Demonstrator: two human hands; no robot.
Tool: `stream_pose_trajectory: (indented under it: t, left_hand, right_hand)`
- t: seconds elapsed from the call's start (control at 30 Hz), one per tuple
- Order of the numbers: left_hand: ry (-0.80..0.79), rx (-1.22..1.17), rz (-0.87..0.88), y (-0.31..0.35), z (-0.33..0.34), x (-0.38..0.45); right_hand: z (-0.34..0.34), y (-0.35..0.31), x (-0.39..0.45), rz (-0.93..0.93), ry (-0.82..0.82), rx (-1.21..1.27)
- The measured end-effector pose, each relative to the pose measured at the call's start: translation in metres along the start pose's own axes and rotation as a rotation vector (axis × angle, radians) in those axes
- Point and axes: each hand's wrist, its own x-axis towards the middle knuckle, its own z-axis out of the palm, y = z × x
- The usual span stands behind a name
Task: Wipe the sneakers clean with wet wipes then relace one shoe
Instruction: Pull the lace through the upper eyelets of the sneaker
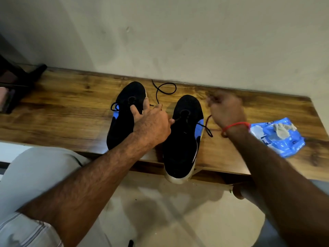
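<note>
Head view: both sneakers sit on the table [71,97], the right sneaker [183,139] with its toe hanging off the front edge. The left hand [153,122] rests on the left sneaker [122,122] and pinches the black lace [165,90]. The right hand [226,109] is blurred, seemingly pulling the other lace end, grip unclear. A hard tug could drag that overhanging shoe off, or yank the lace right out of its eyelets. The wipes pack [277,138] lies to the right.

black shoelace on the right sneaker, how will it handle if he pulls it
The thin black shoelace probably behaves floppy: its free end lies in a loose loop on the wooden bench. It looks light, so it should trail behind the right hand. The black and blue right sneaker overhangs the edge; it may shift.
</note>
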Motion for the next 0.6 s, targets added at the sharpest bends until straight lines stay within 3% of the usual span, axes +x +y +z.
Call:
stream_pose_trajectory:
  t: [0.07,0.17,0.37,0.5,0.6]
  left_hand:
    - [0.016,-0.011,0.008,-0.002,0.002,0.000]
    - [0.081,-0.061,0.048,0.001,0.005,-0.005]
    - [0.264,-0.188,0.123,0.014,0.005,-0.008]
    - [0.288,-0.144,0.098,0.016,0.006,-0.007]
    - [0.296,-0.137,0.042,0.011,0.006,-0.004]
  right_hand:
    - [-0.021,0.019,0.021,0.128,0.128,-0.011]
    - [-0.022,0.033,0.020,0.251,-0.089,-0.258]
    - [0.011,0.003,-0.022,-0.070,-0.316,-0.345]
    - [0.010,0.000,-0.019,-0.098,-0.352,-0.538]
    - [0.006,0.004,-0.015,-0.003,-0.436,-0.578]
